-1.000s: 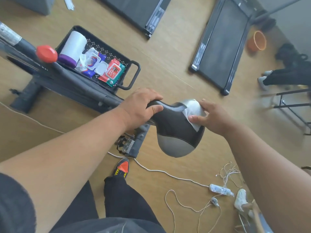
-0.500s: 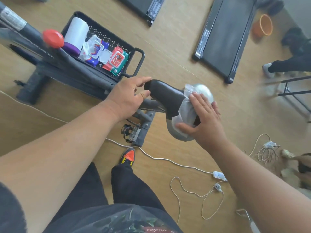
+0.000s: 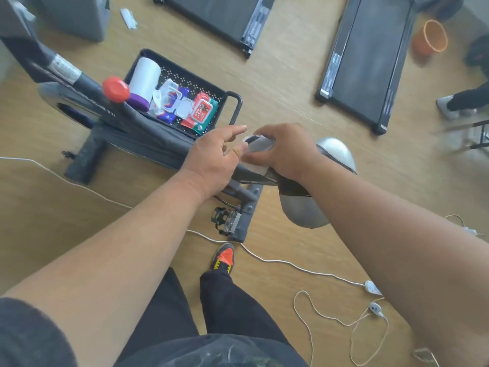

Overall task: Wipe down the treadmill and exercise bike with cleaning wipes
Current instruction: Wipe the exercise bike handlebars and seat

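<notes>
The exercise bike's black and grey saddle (image 3: pixel 336 154) sits in the middle of the view, above the dark bike frame (image 3: pixel 148 136). My right hand (image 3: pixel 285 152) is closed around the saddle's narrow nose, pressing a white wipe (image 3: pixel 258 147) onto it. My left hand (image 3: pixel 211 157) hovers just left of the nose with fingers spread, its thumb touching the wipe's edge. Two black treadmills lie on the floor, one at the top right (image 3: pixel 367 59) and one at the top centre (image 3: pixel 225 17).
A black basket (image 3: pixel 232 102) behind the bike holds a white roll (image 3: pixel 145 75) and wipe packs (image 3: pixel 201 109). A red knob (image 3: pixel 116 89) sticks up from the frame. A pedal (image 3: pixel 226 221), white cords (image 3: pixel 291 263), my shoe (image 3: pixel 223 256) and an orange bin (image 3: pixel 431 37) are around.
My right hand slid the wipe from the saddle's wide rear forward onto its nose. My left hand let go of the nose and opened.
</notes>
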